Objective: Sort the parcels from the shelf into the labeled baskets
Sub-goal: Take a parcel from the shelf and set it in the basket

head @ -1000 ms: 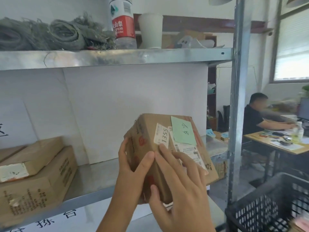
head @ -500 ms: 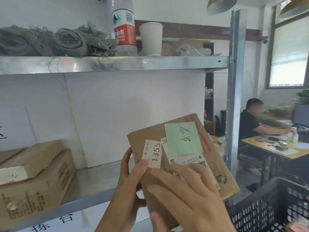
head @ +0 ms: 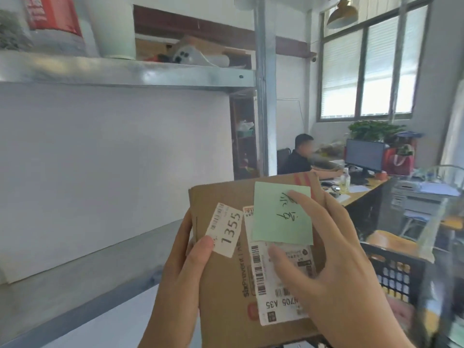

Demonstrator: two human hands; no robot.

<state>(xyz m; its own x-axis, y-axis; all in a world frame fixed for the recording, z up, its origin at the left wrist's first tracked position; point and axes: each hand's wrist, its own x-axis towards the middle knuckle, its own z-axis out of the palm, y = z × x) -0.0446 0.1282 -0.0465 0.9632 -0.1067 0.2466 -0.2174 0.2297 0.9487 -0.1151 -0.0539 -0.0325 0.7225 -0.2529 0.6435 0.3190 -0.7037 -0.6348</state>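
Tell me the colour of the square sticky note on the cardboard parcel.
Pale green square sticky note with dark handwriting, clearest in the head view.

A single wide-angle view comes from the person's head, facing forward and only slightly down, tilted so the shelf (head: 125, 76) edge runs slanting across the upper left of the frame. It sits very near the cardboard parcel (head: 226, 297), which fills the lower centre with the left hand (head: 180, 267) and right hand (head: 334, 267) on it. Past the shelf post (head: 263, 96) at upper centre, the view reaches well into the room, to windows (head: 364, 71) at the upper right and a black basket (head: 394, 270) at lower right.
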